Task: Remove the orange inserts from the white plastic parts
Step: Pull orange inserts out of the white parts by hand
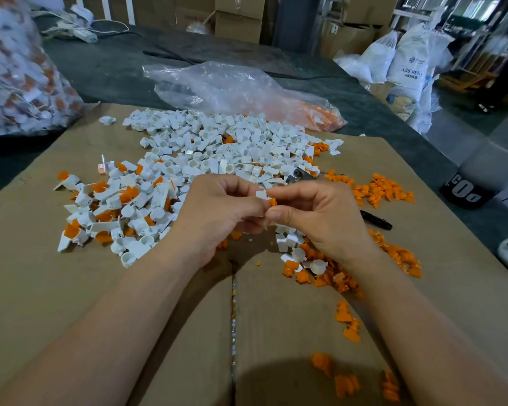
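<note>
My left hand (pixel 217 212) and my right hand (pixel 317 218) meet over the middle of the cardboard. Between their fingertips sits one white plastic part (pixel 261 194) with an orange insert (pixel 272 202) showing at its lower right. The left fingers pinch the white part; the right thumb and forefinger close on the orange insert. A pile of white parts with orange inserts still in them (pixel 115 212) lies to the left. A bigger heap of bare white parts (pixel 223 142) spreads behind the hands. Loose orange inserts (pixel 379 190) lie scattered at the right.
Flattened cardboard (pixel 71 288) covers the table. A clear plastic bag (pixel 232 89) holding orange pieces lies behind the heap. A large full bag (pixel 18 74) stands at far left. A black marker (pixel 376 220) and small metal pliers (pixel 298 174) lie by the right hand.
</note>
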